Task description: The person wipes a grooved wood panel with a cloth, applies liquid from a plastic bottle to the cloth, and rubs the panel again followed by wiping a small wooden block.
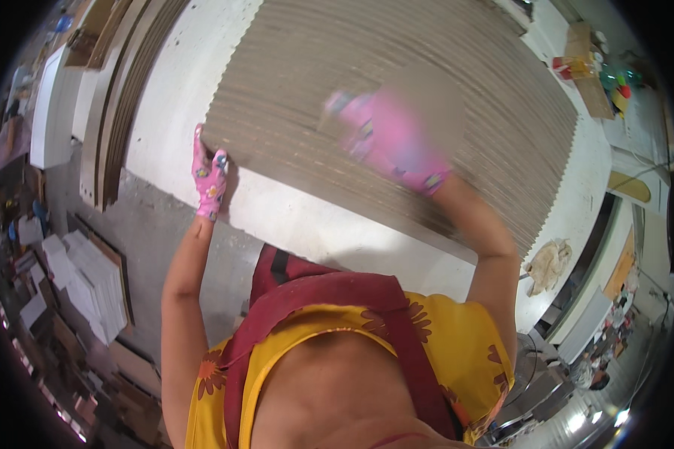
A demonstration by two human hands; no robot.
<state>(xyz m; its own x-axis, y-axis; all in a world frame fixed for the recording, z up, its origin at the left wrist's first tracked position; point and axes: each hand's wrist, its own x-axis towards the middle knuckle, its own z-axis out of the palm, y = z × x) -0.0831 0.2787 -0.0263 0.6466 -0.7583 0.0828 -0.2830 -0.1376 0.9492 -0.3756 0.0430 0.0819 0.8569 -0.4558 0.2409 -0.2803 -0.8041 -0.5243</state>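
Observation:
A broad layer of long grey-brown strips (pixel 292 82) lies side by side on a white worktable (pixel 307 209), with jagged ends along its left and right edges. My left hand (pixel 211 179), in a pink flowered glove, rests at the near left corner of the strips, index finger and thumb spread apart. Over the middle of the strips, my right hand (pixel 397 138) wears a matching glove and is smeared by motion. A small tan piece (pixel 326 123) shows at its fingertips, and the fingers look closed on it; its kind is too blurred to tell.
Long brown boards (pixel 116 112) stand at the table's left. A crumpled beige cloth (pixel 549 266) lies near its right edge. White panels (pixel 90 284) are stacked on the lower left floor. At the far right, an open cardboard box (pixel 588 67) sits among coloured odds and ends.

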